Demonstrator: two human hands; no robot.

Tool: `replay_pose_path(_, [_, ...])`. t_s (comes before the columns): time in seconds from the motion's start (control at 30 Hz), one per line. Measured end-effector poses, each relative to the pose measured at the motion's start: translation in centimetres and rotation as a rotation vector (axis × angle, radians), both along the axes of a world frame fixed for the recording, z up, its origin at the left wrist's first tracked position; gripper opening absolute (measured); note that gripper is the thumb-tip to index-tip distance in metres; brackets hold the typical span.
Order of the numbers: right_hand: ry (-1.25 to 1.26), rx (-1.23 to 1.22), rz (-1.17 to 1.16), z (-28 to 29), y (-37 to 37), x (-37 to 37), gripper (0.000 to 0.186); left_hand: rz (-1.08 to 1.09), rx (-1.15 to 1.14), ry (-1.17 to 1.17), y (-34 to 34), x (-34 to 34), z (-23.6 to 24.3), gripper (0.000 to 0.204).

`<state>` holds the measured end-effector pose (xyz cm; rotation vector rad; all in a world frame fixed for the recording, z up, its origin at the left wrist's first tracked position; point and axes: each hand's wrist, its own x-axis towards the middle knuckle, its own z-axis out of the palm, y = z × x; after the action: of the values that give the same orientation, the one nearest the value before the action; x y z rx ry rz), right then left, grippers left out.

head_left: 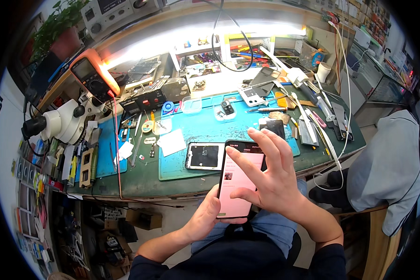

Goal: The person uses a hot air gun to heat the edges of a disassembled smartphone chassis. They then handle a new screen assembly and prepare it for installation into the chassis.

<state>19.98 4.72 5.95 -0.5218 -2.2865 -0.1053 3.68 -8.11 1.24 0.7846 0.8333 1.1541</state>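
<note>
A lit smartphone (238, 186) with a pinkish screen is held upright above my lap, in front of the bench edge. My left hand (206, 215) grips it from below and along its left side, thumb at the lower left edge. Over the screen hovers my right hand (271, 175), its fingers spread; the index fingertip is near the top left of the screen and the thumb over its lower half. Whether either touches the glass I cannot tell. Just behind the phone, an opened phone housing (204, 156) with a black inside and white frame lies on the blue mat.
The blue mat (182, 170) covers the bench middle. A white microscope (63, 123) and an orange multimeter (93, 74) stand left. Clear trays (225, 112), tools and a soldering iron (319, 102) lie farther back. A white cable (343, 154) hangs over the right edge beside a grey garment (382, 163).
</note>
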Motion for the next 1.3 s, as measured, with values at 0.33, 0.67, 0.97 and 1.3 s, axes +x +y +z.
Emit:
replay_pose_path(0.33, [0.073,-0.022,-0.058,-0.6,0.5,2.4,0.063,0.027,0.032,-0.069,0.1,0.0,-0.1,0.092])
replay_pose_path(0.67, [0.036,-0.060,-0.073,-1.7,0.7,3.8,0.062,0.052,0.062,-0.043,0.2,0.2,-0.5,0.091])
replay_pose_path(0.97, [0.111,-0.033,-0.008,-2.1,0.4,4.4,0.060,0.005,0.032,-0.078,0.1,-0.3,0.1,0.092])
replay_pose_path(1.3, [0.033,-0.037,0.038,-2.4,0.1,4.3,0.059,0.013,0.008,-0.058,0.1,0.1,0.8,0.092])
